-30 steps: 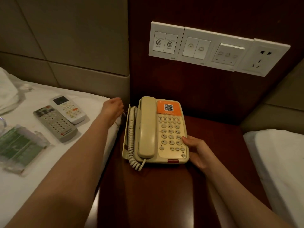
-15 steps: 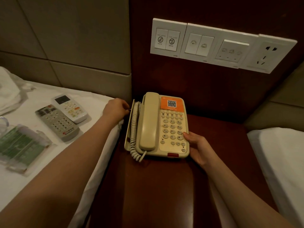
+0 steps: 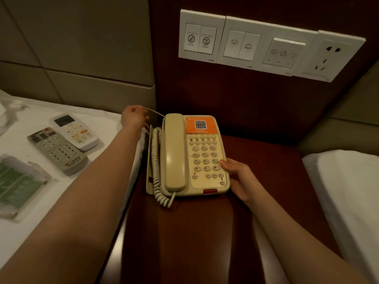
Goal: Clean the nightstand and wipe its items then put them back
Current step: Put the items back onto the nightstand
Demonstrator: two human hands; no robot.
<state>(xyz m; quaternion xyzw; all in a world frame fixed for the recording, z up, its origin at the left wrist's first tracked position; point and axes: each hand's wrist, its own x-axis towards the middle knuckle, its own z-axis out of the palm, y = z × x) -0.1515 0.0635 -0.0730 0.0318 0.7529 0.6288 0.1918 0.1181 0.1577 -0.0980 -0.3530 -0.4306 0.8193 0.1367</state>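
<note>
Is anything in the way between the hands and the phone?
Nothing visible. The right hand grips the phone at its right edge, thumb on the keypad. The left hand pinches a thin cord beside its back left corner.

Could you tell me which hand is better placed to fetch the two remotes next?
Probably the left hand: the remotes lie on the bed beside its forearm, and it pinches only a thin cord. The right hand holds the phone, farther away.

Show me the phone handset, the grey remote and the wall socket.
phone handset (image 3: 174,152), head view, middle of its grip.
grey remote (image 3: 57,151), head view, on its keypad.
wall socket (image 3: 330,57), head view, on its faceplate.
</note>
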